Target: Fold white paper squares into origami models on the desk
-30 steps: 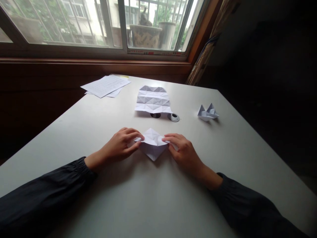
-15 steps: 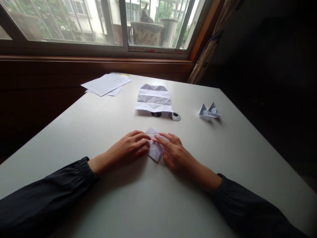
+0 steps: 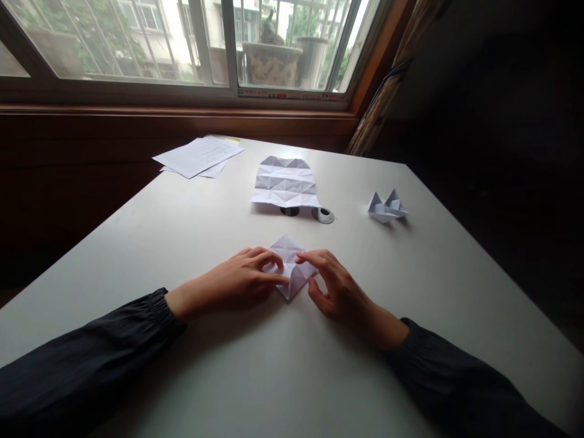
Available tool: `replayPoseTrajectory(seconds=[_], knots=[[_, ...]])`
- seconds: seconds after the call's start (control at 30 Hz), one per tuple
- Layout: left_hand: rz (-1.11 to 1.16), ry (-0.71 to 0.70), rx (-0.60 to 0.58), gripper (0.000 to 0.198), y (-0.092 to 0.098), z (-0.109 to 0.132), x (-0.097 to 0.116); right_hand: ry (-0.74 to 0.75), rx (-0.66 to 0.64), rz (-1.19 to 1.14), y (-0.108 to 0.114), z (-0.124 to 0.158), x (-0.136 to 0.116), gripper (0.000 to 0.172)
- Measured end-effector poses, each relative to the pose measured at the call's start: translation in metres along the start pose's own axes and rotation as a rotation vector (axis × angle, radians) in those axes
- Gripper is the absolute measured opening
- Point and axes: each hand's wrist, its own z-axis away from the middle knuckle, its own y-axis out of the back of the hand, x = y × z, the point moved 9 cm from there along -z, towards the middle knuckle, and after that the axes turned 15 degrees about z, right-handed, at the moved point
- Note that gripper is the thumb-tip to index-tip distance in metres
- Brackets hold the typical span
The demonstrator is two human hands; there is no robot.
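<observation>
From where I stand, both hands are at one small piece of folded paper point(image 3: 298, 280), a white diamond lying on the near middle of the pale worktop point(image 3: 283, 371), one corner turned towards the person. The left hand point(image 3: 237, 277) comes over its left side, fingers bent, forefinger and thumb on the paper with a little gap between them; whether it pinches a fold I can't tell. The right hand point(image 3: 340, 286) is loosely open at the opposite side, forefinger reaching over the paper, thumb apart from it near the lower right edge. Dark sleeves point(image 3: 91, 359) with gathered cuffs cover both forearms.

Beyond the hands lies a creased sheet point(image 3: 286, 184), its pleats making rows of triangles, partly over a dark round hole point(image 3: 289, 212) and just beside a round fitting point(image 3: 324, 215). Off to the right sits a paper figure point(image 3: 387, 208) with two upright points. At the far left edge I see overlapping written pages point(image 3: 198, 156), and behind the worktop a barred window point(image 3: 150, 42) with a flowerpot point(image 3: 272, 64) outside
</observation>
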Motion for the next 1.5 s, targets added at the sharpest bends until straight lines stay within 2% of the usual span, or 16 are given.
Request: replayPoseTrajectory(seconds=[0.13,0.23,0.33,0.5,0.57,0.63,0.73,0.8,0.87,0.97,1.03,1.17,1.27,1.37,1.5], knots=[[0.117,0.083,0.095,0.046,0.007,0.004,-0.010,-0.037,-0.082,0.027,-0.007,-0.002,0.005,0.048],[0.117,0.043,0.092,0.045,0.009,0.005,-0.007,0.010,-0.138,0.060,-0.011,-0.004,0.001,0.041],[0.062,-0.033,0.085,0.035,0.010,0.006,0.001,0.016,-0.149,0.058,-0.010,-0.006,0.000,0.044],[0.057,-0.018,0.187,0.028,0.017,0.008,-0.004,0.008,-0.148,0.043,-0.008,-0.007,0.001,0.055],[0.091,-0.019,0.227,0.028,0.020,0.008,-0.006,-0.015,-0.109,0.026,-0.005,-0.007,0.002,0.050],[0.140,-0.003,0.289,0.025,0.025,0.007,-0.008,-0.065,-0.062,-0.012,-0.001,-0.007,0.006,0.037],[0.274,0.107,0.433,0.019,0.036,0.006,-0.014,-0.210,0.016,-0.106,0.008,-0.006,0.015,0.021],[0.422,0.213,0.525,0.020,0.041,0.006,-0.020,-0.343,0.058,-0.234,0.013,-0.005,0.023,0.021],[0.561,0.306,0.568,0.024,0.041,0.006,-0.025,-0.462,0.065,-0.414,0.013,-0.003,0.029,0.026],[0.619,0.398,0.550,0.030,0.036,0.005,-0.032,-0.556,0.039,-0.545,0.008,-0.002,0.033,0.028],[0.567,0.423,0.529,0.029,0.033,0.007,-0.038,-0.568,0.034,-0.415,0.007,-0.001,0.037,0.027],[0.329,0.374,0.420,0.036,0.025,0.008,-0.042,-0.418,0.000,0.047,0.004,-0.006,0.035,0.021],[0.113,0.278,0.313,0.021,0.018,0.003,-0.034,-0.277,-0.056,0.271,-0.003,-0.011,0.028,0.017],[0.025,0.198,0.263,0.016,0.014,-0.001,-0.025,-0.212,-0.069,0.352,-0.005,-0.015,0.023,0.019],[-0.033,0.185,0.236,0.027,0.009,-0.002,-0.025,-0.177,-0.100,0.387,-0.008,-0.018,0.018,0.033]])
